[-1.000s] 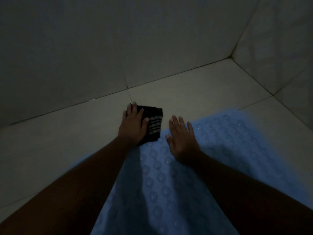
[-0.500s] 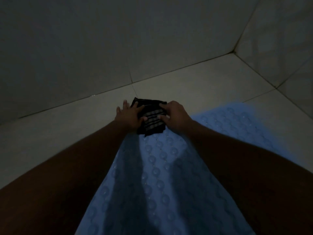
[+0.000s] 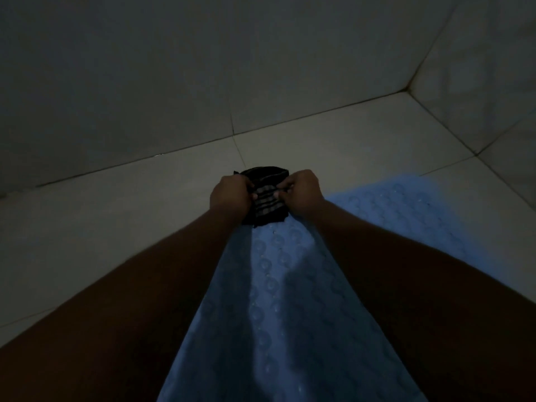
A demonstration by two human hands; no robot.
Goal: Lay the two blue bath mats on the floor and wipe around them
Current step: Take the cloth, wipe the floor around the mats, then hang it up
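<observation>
A blue bath mat (image 3: pixel 284 300) with round suction bumps lies flat on the pale tiled floor, running from the bottom of the view to its far edge near my hands. A small black cloth with pale stripes (image 3: pixel 266 197) sits at that far edge, partly on the floor. My left hand (image 3: pixel 230 195) grips its left side and my right hand (image 3: pixel 301 192) grips its right side, fingers curled into the fabric. Only one mat can be made out in the dim light.
A tiled wall (image 3: pixel 174 82) rises just beyond the cloth. A second wall (image 3: pixel 478 68) meets it in a corner at the upper right. Bare floor tiles (image 3: pixel 101 227) lie left of the mat, and a narrower strip lies to its right.
My right hand left the mat and took hold of the cloth's right side. Both hands have closed on the cloth, bunching it at the mat's far edge.
</observation>
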